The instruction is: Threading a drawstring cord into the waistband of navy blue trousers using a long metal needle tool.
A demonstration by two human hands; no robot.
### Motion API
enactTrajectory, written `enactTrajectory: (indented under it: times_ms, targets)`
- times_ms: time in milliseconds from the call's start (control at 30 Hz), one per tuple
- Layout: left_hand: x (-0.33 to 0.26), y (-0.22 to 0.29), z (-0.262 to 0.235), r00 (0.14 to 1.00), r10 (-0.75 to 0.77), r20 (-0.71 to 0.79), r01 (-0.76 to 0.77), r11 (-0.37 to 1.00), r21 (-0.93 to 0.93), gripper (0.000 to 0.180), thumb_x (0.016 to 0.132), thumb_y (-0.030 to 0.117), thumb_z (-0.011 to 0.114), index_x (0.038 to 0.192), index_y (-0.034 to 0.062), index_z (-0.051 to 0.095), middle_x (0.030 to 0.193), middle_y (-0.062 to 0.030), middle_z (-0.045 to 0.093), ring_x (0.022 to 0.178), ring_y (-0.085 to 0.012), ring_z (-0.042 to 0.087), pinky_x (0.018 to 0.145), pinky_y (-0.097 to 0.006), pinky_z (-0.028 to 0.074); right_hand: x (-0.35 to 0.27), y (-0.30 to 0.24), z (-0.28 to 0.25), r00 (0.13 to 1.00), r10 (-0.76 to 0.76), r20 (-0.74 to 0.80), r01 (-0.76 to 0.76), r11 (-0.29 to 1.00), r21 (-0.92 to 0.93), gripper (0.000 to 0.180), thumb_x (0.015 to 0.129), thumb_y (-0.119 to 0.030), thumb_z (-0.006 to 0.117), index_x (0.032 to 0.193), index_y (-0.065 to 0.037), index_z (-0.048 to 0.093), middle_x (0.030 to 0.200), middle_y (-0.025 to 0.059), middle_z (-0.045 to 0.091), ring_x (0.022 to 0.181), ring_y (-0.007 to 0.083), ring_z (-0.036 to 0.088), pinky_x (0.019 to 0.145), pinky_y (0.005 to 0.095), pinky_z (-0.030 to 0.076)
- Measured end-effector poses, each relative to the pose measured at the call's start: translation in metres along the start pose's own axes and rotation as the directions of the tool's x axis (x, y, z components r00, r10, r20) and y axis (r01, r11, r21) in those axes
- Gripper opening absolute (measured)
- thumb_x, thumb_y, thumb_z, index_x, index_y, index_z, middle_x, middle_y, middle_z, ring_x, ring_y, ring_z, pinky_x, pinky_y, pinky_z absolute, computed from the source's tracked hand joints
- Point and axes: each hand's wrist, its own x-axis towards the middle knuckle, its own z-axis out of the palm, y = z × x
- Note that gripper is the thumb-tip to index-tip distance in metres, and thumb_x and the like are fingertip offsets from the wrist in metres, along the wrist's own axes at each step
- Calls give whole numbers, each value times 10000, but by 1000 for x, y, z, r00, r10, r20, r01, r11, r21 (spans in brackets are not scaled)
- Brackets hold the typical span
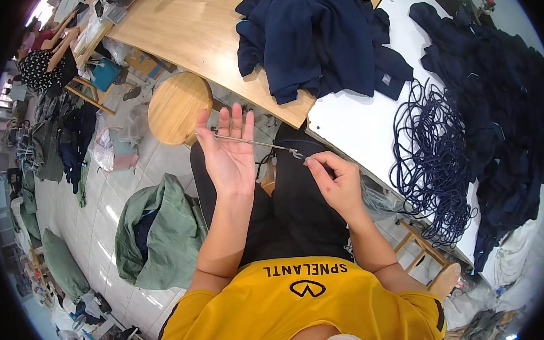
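Right grip (340,183), thumb and index clamped at hooked end of slim, straight, metallic-grey rod (261,143); rod spans leftward across left grip (231,163), palm up, digits apart. Leftward of both, lower down: slumped green sack (173,255) on floor (94,231), mouth open, dark navy cloth (143,233) inside.

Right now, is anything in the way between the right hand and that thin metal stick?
No, nothing I can see. The right hand has its fingertips right at one end of the thin metal stick, which crosses in front of the open left hand. The navy clothes lie farther ahead, out of the way.
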Motion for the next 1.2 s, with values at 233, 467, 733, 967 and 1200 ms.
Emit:
enactTrajectory:
  times_ms: [233, 467, 733, 967, 1200]
  targets:
    - [-5, 0, 1, 999, 1, 53, 1, 999, -36, 314, 970, 350, 396, 1217, 158, 433, 1052, -99, 545, 1148, -284, 498, 1073, -516, 331, 0, 7, 7, 999, -37, -26, 38, 998, 45, 240, 926, -175, 548, 872, 30, 660, 679, 36, 623, 629, 76, 548, 597, 207, 425]
    - [-27, -12, 10, 995, -20, 103, 13, 998, 68, 314, 963, 401, 410, 1167, 163, 410, 905, -44, 550, 908, -207, 582, 980, -460, 440, 7, 11, 5, 735, 248, 631, -674, 367, 641, 363, 978, -330, 439, 976, -16, 621, 584, -10, 473, 526, 73, 413, 476, 202, 288]
    - [-31, -9, 1, 961, -58, 271, 26, 992, 120, 315, 976, 430, 348, 1158, 177, 399, 782, -39, 500, 739, -181, 585, 892, -435, 470, 30, 41, -13, 979, -1, -202, 9, 999, 41, 237, 903, -196, 566, 1068, -27, 559, 976, 79, 615, 890, 178, 565, 826, 285, 419]
    - [-33, -22, -6, 908, -125, 400, -1, 954, 300, 408, 997, 320, 356, 1349, 120, 305, 1147, -113, 531, 1153, -247, 505, 1054, -388, 335, 28, 10, 8, 828, -13, 560, -93, 983, 160, 360, 875, -120, 583, 1225, -56, 523, 886, 80, 654, 825, 166, 611, 746, 280, 469]
    - [-27, 4, -4, 974, -139, 181, -23, 729, 684, 484, 975, 195, 421, 1427, 112, 271, 1301, -108, 455, 1205, -203, 449, 1045, -346, 312, 172, 65, -58, 906, -39, -423, -146, 906, -396, 519, 852, -376, 604, 1245, -51, 506, 719, 136, 649, 701, 292, 646, 691, 367, 492]
